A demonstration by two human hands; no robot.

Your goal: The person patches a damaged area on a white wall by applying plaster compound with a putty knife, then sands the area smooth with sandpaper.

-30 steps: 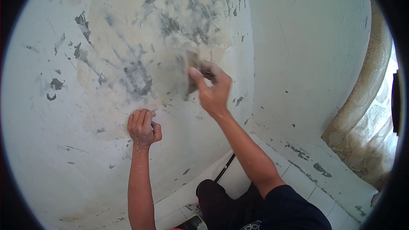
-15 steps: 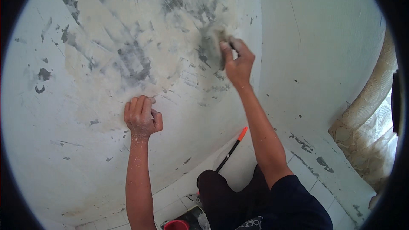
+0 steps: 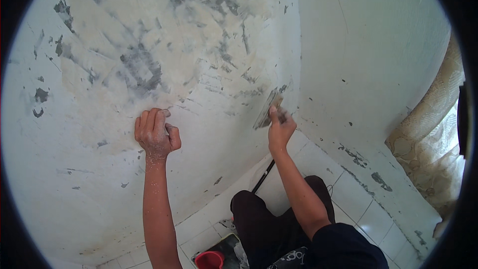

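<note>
My left hand (image 3: 157, 134) rests against the patchy white wall (image 3: 94, 119), its fingers curled into a loose fist dusted with pale powder; its palm and anything in it are hidden. My right hand (image 3: 281, 128) grips a flat metal putty scraper (image 3: 265, 112), which is tilted, its blade at the wall near the corner and below a large area of cream filler (image 3: 189, 45) streaked with grey. The fingers around the scraper are slightly blurred.
A cracked side wall (image 3: 368, 60) meets this wall at the right, with a lace curtain (image 3: 418, 139) beyond. Below, a black pole (image 3: 264, 177) lies by white floor tiles (image 3: 363, 209); a red container (image 3: 209, 260) sits on a dark tray (image 3: 227, 246) beside my dark-clothed legs.
My right hand with the scraper moved up and to the right, then came down lower beside the corner. My left hand stays at about the same spot on the wall; the view has shifted slightly.
</note>
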